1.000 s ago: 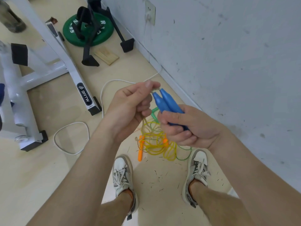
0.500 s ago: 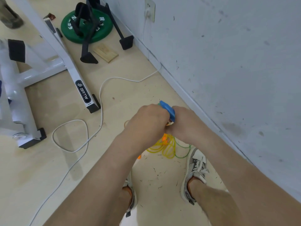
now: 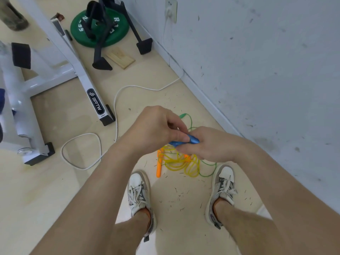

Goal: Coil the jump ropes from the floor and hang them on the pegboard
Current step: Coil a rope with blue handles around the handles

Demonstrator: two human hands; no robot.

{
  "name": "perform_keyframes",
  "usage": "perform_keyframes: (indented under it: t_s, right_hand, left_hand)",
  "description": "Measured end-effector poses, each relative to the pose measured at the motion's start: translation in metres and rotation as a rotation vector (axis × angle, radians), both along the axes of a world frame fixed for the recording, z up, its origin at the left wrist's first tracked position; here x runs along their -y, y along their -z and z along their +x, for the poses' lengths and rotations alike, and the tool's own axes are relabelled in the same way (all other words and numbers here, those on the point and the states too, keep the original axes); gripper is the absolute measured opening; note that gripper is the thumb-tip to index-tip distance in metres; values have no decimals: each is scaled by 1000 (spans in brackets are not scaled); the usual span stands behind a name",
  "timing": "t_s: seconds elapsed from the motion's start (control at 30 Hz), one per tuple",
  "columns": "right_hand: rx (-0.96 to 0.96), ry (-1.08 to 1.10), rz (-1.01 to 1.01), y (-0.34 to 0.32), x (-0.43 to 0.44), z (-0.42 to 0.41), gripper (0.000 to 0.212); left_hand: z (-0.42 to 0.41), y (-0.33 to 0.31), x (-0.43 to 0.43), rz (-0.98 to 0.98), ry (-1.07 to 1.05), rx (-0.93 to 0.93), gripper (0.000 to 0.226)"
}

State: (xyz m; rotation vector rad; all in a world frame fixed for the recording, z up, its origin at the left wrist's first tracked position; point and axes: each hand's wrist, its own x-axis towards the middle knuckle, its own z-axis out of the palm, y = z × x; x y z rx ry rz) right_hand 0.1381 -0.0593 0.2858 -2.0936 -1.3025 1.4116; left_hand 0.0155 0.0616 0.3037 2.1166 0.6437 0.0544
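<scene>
Your left grip (image 3: pixel 156 128) and right grip (image 3: pixel 211 146) sit lower now, mid-frame, both squeezing the blue plastic handles (image 3: pixel 193 140) sideways. The tangled yellow plastic rope (image 3: pixel 177 161) below waits for coiling.

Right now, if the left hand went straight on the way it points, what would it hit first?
Probably the right hand, which holds the same blue handles; depth is hard to judge.
</scene>
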Motion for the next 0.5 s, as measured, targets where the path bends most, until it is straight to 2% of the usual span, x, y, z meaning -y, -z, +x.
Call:
perform_keyframes:
  t_s: [0.13,0.17,0.23,0.33,0.4,0.5]
  right_hand:
    - [-355,-53,-138,-18,4,6,30]
    - [-426,-86,-144,-21,5,7,30]
    - [-553,-122,-106,-24,8,9,27]
    - [-691,-73,27,-24,10,12,23]
    - [-746,11,104,-23,10,13,26]
    - [-745,213,186,-20,11,17,30]
  left_hand:
    - [-5,-11,-5,-268,45,62,9]
    - [-6,-12,-6,-330,50,76,13]
    - [-9,-11,-8,-457,11,96,19]
    - [-8,-5,-9,-661,-103,140,8]
    - [-3,0,-5,-714,-163,210,13]
    - [6,3,4,-644,-186,268,24]
